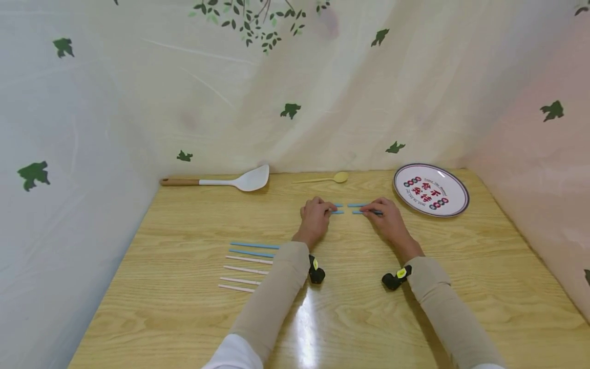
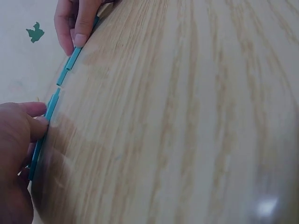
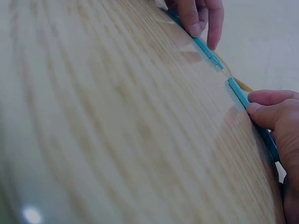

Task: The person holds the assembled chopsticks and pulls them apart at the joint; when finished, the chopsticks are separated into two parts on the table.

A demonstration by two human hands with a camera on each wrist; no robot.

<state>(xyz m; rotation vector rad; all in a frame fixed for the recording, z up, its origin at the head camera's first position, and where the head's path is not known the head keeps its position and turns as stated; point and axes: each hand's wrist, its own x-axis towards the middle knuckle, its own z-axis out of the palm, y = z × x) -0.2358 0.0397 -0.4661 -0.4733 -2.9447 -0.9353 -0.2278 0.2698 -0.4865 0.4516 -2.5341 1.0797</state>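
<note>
My left fingers (image 2: 33,109) and right fingers (image 2: 86,25) each pinch blue chopstick segments (image 3: 238,93), far middle of table (image 1: 355,328), left of plate (image 1: 456,199); uneven angles could misalign facing ends, loose pinch could drop one.

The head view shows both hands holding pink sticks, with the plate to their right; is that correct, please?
Wrong colour: the head view shows the left hand and right hand holding blue sticks, with the plate to their right.

Left grip (image 2: 14,144) and right grip (image 2: 84,18) on teal sticks (image 2: 52,103), wood-grained tabletop (image 2: 163,116) alongside.
</note>
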